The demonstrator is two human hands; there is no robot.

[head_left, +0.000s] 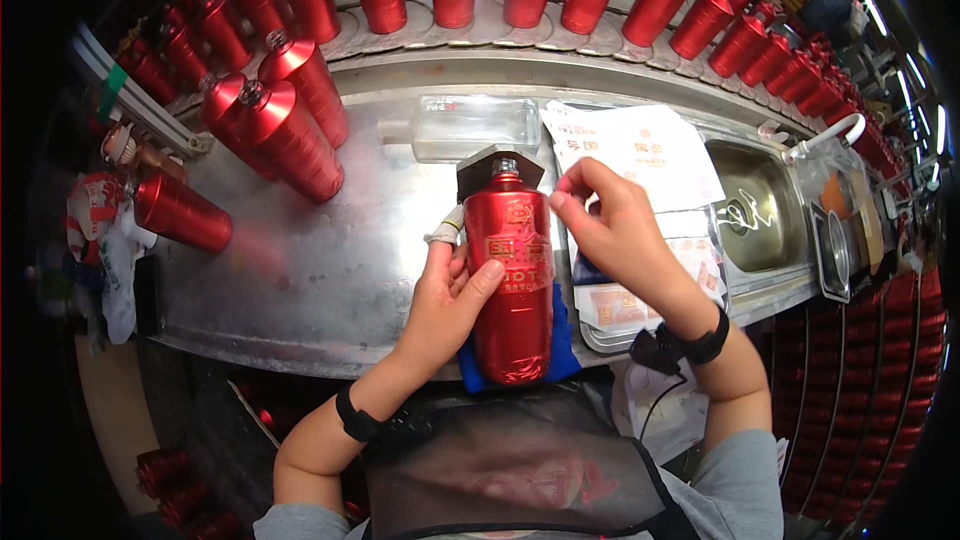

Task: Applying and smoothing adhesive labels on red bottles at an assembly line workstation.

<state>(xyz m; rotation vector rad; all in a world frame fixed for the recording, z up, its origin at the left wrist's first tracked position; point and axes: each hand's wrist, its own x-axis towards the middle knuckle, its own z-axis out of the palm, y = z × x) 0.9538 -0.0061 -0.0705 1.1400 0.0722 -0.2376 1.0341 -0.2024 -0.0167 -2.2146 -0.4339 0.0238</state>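
Observation:
A shiny red bottle with gold markings lies on a blue cloth, its neck pointing away from me. My left hand grips it from the left, thumb across its front; one finger wears a pale cover. Behind the neck is a dark angular rest. My right hand is beside the bottle's right shoulder, thumb and forefinger drawn together. Anything pinched there is too small to make out. Printed label sheets lie just beyond that hand, with more labels under its forearm.
A clear glass bottle lies on the metal worktop. Several red bottles stand at the left, one tilted. A conveyor carrying red bottles curves along the back. To the right are a sink and white tap.

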